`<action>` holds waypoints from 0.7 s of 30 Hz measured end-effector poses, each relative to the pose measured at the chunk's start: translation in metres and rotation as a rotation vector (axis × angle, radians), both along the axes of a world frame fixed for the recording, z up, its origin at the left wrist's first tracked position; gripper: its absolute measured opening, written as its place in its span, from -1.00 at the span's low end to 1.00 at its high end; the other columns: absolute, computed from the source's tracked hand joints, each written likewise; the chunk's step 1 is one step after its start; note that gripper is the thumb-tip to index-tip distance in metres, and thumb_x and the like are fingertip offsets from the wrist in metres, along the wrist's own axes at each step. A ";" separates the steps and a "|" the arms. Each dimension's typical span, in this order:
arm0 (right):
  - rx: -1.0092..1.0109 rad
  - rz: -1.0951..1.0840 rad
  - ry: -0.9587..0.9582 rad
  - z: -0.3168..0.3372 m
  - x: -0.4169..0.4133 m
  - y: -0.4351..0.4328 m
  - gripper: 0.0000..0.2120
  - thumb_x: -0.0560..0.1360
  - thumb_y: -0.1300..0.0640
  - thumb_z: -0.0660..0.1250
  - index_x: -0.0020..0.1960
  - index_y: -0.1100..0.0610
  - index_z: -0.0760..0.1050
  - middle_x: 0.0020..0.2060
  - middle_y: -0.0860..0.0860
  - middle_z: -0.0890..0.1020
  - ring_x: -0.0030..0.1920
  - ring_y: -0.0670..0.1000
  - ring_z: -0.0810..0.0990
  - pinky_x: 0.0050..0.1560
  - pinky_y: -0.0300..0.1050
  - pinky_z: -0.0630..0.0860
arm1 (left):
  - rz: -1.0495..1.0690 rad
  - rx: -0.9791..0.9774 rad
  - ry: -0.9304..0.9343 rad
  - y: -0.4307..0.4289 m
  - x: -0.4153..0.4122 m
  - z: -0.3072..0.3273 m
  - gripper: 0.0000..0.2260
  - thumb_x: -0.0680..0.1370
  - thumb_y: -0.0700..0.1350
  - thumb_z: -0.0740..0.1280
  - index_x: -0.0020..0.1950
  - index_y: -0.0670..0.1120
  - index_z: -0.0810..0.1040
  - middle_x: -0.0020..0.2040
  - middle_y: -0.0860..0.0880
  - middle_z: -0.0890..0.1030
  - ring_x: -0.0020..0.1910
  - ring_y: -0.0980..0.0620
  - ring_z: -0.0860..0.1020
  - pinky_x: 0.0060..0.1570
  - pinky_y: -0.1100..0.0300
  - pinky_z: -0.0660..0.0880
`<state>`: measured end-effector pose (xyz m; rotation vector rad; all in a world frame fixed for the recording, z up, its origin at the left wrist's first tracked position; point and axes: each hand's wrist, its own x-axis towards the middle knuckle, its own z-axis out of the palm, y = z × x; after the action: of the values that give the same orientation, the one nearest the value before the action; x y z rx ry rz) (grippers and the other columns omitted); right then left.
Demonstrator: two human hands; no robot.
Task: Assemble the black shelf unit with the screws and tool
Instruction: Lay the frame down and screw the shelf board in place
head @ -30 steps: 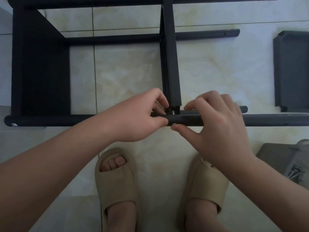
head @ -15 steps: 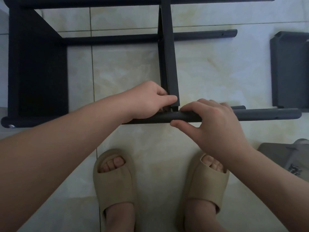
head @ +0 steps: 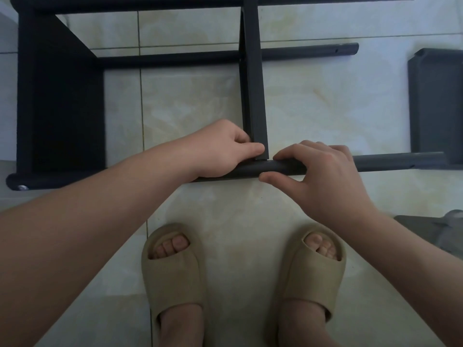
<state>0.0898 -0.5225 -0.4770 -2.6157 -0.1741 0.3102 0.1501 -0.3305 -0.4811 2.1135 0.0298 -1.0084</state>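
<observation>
The black shelf unit lies on its side on the tiled floor. Its near black tube [head: 390, 162] runs left to right, and a middle shelf panel [head: 253, 91] stands edge-on and meets the tube. My left hand [head: 223, 151] pinches the near corner of that panel where it joins the tube, with the thumb against the panel's edge. My right hand [head: 323, 176] grips the tube just right of the joint, fingers over the top and thumb underneath. A screw head [head: 22, 187] shows at the tube's left end. No tool is visible.
A loose black shelf panel [head: 436, 106] lies at the right. The left end panel [head: 60, 101] and far tube [head: 308, 51] form the frame. A grey sheet with a clear bag [head: 448, 234] sits at the lower right. My feet in tan slippers [head: 175, 269] stand near the tube.
My left hand has shifted from the tube up to the panel's corner. The tube's right end has come into view and the right hand's grip on it stays in place.
</observation>
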 end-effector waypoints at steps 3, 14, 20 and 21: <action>-0.007 0.005 0.001 -0.002 0.003 0.001 -0.55 0.42 -0.34 0.31 0.03 0.00 0.64 -0.13 -0.12 0.63 -0.08 -0.01 0.57 0.19 0.02 0.33 | 0.029 -0.053 0.007 0.001 0.000 -0.004 -0.74 0.57 0.13 0.38 -0.11 -0.05 0.65 -0.22 -0.04 0.67 -0.24 0.04 0.58 -0.13 0.11 0.47; -0.097 0.113 -0.098 -0.016 0.002 -0.003 -0.51 0.49 -0.34 0.33 0.04 0.08 0.64 -0.13 -0.05 0.65 -0.08 0.10 0.61 0.28 0.09 0.27 | 0.088 -0.002 -0.100 -0.004 -0.004 -0.006 -0.75 0.59 0.16 0.31 -0.02 0.00 0.58 -0.27 0.15 0.64 -0.33 0.22 0.55 -0.24 0.15 0.44; -0.116 0.193 0.001 0.007 -0.014 -0.023 -0.32 0.53 -0.38 0.10 0.45 0.04 0.46 0.35 -0.05 0.54 0.42 0.05 0.43 0.53 0.14 0.06 | 0.150 0.165 -0.272 -0.014 -0.012 0.018 -0.62 0.62 0.17 0.25 0.35 -0.01 0.42 0.18 0.07 0.55 0.13 0.04 0.53 0.10 0.08 0.45; -0.127 0.198 0.001 0.013 -0.021 -0.030 -0.32 0.55 -0.37 0.08 0.48 0.04 0.42 0.41 -0.04 0.50 0.47 0.06 0.38 0.55 0.17 0.05 | 0.147 0.184 -0.332 -0.017 -0.013 0.024 -0.60 0.63 0.16 0.25 0.38 -0.01 0.40 0.27 0.03 0.52 0.22 0.00 0.50 0.19 0.04 0.45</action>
<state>0.0690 -0.5525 -0.4640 -2.7278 -0.4272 0.4031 0.1367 -0.3471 -0.4571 2.3844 0.1150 -0.5790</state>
